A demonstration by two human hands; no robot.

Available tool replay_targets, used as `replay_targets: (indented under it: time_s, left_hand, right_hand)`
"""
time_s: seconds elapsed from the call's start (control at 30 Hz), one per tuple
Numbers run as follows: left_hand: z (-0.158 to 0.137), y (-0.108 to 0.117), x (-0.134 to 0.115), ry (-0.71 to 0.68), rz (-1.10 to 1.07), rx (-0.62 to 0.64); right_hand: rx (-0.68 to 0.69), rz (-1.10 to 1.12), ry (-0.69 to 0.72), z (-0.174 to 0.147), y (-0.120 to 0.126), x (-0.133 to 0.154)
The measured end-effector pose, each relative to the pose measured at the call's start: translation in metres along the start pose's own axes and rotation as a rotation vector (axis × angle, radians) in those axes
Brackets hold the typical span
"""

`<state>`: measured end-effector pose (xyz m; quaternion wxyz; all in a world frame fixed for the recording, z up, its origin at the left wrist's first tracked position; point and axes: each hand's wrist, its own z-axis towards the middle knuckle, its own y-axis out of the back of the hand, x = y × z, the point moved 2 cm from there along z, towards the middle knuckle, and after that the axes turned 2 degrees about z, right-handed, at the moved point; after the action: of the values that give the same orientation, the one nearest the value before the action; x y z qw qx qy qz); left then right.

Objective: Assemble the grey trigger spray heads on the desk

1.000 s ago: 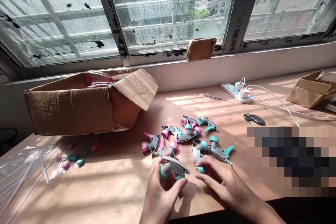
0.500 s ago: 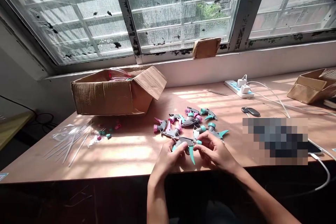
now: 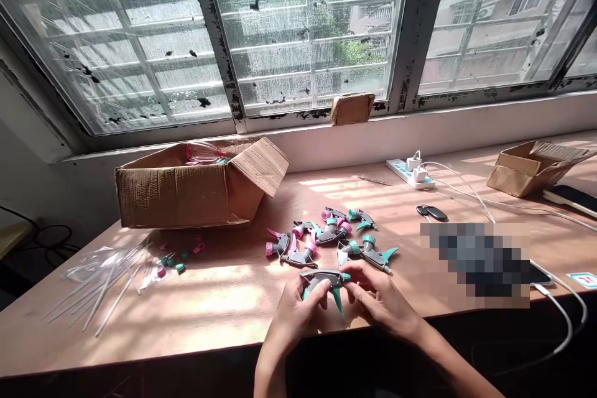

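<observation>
My left hand (image 3: 295,303) is closed round the body of a grey trigger spray head (image 3: 321,274), its teal trigger pointing down toward the table's front edge. At the front end of it, the fingers of my right hand (image 3: 385,300) are closed on the small teal nozzle (image 3: 346,277). Part of the spray head is hidden by my fingers. Just beyond my hands lies a loose pile of grey spray heads (image 3: 332,235), some with pink parts and some with teal ones.
On the left are thin clear tubes (image 3: 109,298), plastic bags and small pink and teal caps (image 3: 180,268). An open cardboard box (image 3: 172,196) stands behind them. To the right lie a power strip (image 3: 409,174), keys (image 3: 433,213), white cables and a smaller box (image 3: 515,171).
The view has shifted, so the table sits lower in it. Both hands stay on the same spray head, my right fingers still at its nozzle.
</observation>
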<state>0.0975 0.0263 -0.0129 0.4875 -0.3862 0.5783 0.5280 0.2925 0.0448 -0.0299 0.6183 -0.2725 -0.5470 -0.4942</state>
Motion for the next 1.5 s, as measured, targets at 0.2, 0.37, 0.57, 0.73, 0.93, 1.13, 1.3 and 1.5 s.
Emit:
replay_targets:
  time_s: [0.2, 0.37, 0.57, 0.73, 0.93, 1.13, 1.3, 1.5]
  left_hand:
    - [-0.003, 0.002, 0.000, -0.033, -0.009, 0.062]
    - [0.001, 0.003, 0.005, -0.001, -0.037, -0.004]
    - [0.000, 0.002, 0.004, 0.028, 0.010, 0.027]
    - [0.002, 0.004, 0.005, 0.018, 0.024, -0.004]
    - [0.002, 0.003, 0.006, 0.031, 0.061, -0.005]
    - [0.001, 0.003, 0.003, 0.017, 0.064, 0.005]
    - [0.001, 0.002, 0.002, 0.005, 0.057, 0.019]
    - [-0.002, 0.000, -0.001, 0.015, 0.030, 0.026]
  right_hand:
    - [0.067, 0.111, -0.039, 0.002, -0.002, -0.007]
    - [-0.022, 0.192, -0.019, 0.002, -0.002, -0.007]
    - [0.042, 0.182, -0.088, 0.003, -0.003, -0.008]
    - [0.019, 0.149, -0.044, 0.005, -0.001, -0.006]
    - [0.054, 0.166, -0.105, 0.004, -0.004, -0.010]
    - [0.047, 0.044, -0.062, 0.003, -0.002, -0.004]
    - [0.027, 0.005, -0.046, 0.002, -0.001, 0.004]
    - [0.049, -0.057, -0.038, 0.001, 0.000, 0.004]
